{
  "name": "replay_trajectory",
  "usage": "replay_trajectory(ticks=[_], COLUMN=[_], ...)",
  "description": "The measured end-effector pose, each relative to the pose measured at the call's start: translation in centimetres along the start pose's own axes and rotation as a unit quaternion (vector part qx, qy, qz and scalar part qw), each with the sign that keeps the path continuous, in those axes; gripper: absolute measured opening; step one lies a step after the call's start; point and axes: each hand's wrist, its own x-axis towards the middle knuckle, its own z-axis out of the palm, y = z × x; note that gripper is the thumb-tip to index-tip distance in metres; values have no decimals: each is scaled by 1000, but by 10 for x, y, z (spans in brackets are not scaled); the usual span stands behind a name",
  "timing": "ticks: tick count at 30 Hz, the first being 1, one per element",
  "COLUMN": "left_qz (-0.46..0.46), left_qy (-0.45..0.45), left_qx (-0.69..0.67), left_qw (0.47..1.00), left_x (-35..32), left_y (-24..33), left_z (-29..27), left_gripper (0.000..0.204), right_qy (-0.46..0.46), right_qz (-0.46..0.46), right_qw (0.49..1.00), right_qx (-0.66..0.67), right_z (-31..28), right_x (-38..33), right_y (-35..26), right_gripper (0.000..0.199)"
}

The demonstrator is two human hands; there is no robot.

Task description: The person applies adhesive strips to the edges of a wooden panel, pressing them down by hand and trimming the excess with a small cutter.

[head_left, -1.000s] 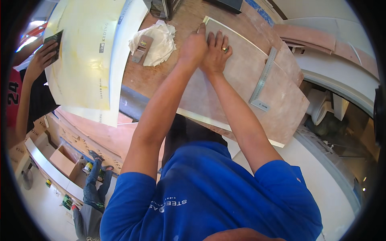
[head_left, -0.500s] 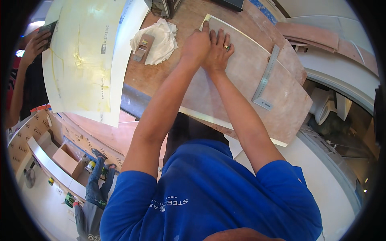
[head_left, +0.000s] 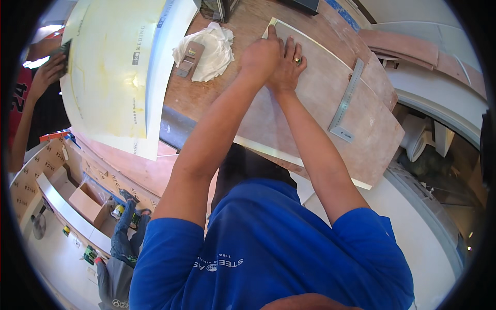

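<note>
Lighting: bright daylight, strongest upper left; glare washes out the pale yellow sheet [head_left: 111,72]. Shadows: soft, short under forearms. Focus: sharp centre, slight softness outward. Distortion: strong fisheye bending; black circular vignette at rim.

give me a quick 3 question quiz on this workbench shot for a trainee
1. True or false: both hands, the left hand and the right hand, press on the pinkish laminate panel.
2. Which lies on the panel to the right of the hands? A) hammer B) metal try square C) drill
3. Fill in: a small wooden block rests on a crumpled white ____.

Key: 1 true; 2 B; 3 cloth
</note>
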Motion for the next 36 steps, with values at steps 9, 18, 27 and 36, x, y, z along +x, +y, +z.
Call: replay_trajectory(ticks=[9, 18, 27, 36], left_qz=[-17, -19, -8, 20], left_qy=[-45, -38, -39, -24], left_qx=[-28, -27, -24, 7], left_qw=[998, 999, 999, 999], left_x=[4, 2, 4, 4], left_y=[3, -1, -5, -10], left_z=[-6, -3, 1, 5], left_gripper=[62, 60, 60, 62], right_qy=[42, 17, 20, 5], right_qz=[-25, -9, -13, -9], right_qw=[999, 1000, 1000, 1000], right_qx=[6, 13, 7, -4], right_z=[5, 1, 4, 2], right_x=[0, 0, 1, 2], right_y=[3, 0, 2, 1], right_gripper=[73, 69, 69, 70])
